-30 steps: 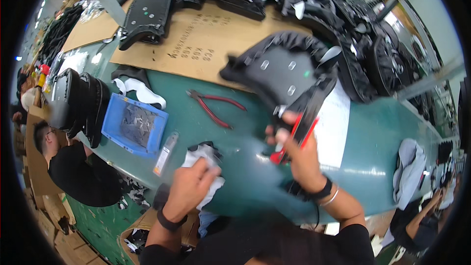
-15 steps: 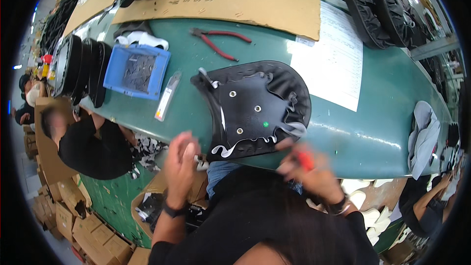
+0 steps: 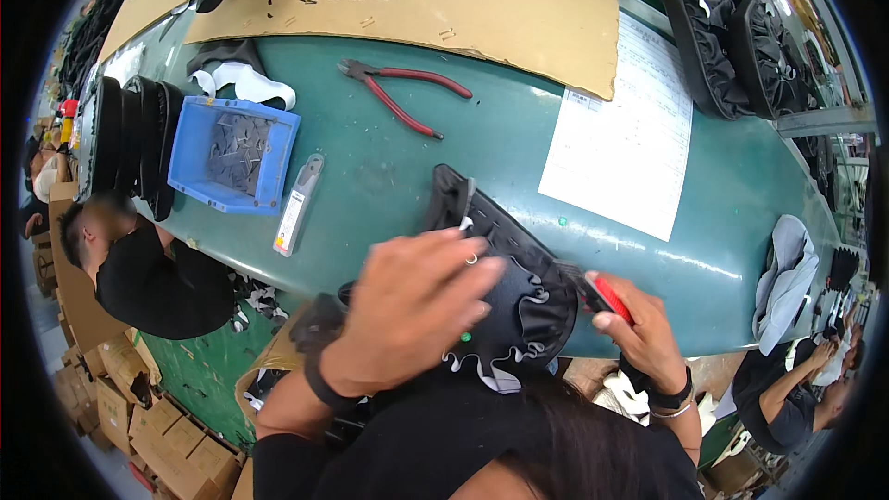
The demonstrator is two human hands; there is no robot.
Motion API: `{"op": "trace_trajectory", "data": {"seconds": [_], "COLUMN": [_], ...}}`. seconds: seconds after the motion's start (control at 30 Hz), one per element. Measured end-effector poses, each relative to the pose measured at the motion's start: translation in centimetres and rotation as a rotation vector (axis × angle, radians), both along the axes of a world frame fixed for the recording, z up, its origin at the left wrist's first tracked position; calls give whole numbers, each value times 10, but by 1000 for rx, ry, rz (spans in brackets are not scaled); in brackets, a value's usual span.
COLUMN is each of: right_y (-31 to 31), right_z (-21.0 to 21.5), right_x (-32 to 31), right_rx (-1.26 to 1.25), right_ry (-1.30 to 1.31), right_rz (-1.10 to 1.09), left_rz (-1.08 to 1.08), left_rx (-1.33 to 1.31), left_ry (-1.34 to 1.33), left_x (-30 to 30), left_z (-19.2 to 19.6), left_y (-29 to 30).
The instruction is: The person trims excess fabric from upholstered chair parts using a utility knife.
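A black padded seat panel (image 3: 505,310) with a gathered, wrinkled cover edge lies tilted over the table's near edge, partly hidden by my left hand and body. My left hand (image 3: 421,301) is stretched out over the panel, its fingers pointing right and slightly blurred; whether they press on it I cannot tell. At the panel's right rim, my right hand (image 3: 644,329) is closed around a red-and-black utility knife (image 3: 611,296). The knife's dark front end is against or very near the cover; its tip is hard to make out.
Red-handled pliers (image 3: 403,97) lie beyond the panel. A blue bin (image 3: 185,162) of small dark pieces and a clear blade case (image 3: 298,208) are at left. A cardboard sheet (image 3: 519,9), a paper sheet (image 3: 616,148) and grey fabric (image 3: 785,282) lie around. Another person (image 3: 171,273) sits at left.
The panel has turned and slid toward me, tilting at the near edge. My left hand has moved right, over it. My right hand has brought the knife to its right rim.
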State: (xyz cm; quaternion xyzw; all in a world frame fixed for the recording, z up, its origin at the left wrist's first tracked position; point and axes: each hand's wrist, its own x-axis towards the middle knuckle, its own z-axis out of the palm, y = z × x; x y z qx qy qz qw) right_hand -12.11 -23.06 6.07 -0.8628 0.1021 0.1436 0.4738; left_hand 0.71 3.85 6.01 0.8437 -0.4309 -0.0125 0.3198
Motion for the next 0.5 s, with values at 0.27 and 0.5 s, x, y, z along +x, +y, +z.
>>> {"op": "trace_trajectory", "data": {"seconds": [0.27, 0.5], "right_y": [16, 12], "right_z": [3, 20], "right_x": [59, 68], "right_rx": [-410, -586], "right_ry": [-233, -2], "right_rz": [372, 714], "left_rz": [-74, -74], "left_rx": [101, 63], "left_ry": [8, 64], "left_x": [-18, -14], "left_z": [-44, -47], "left_y": [-17, -15]}}
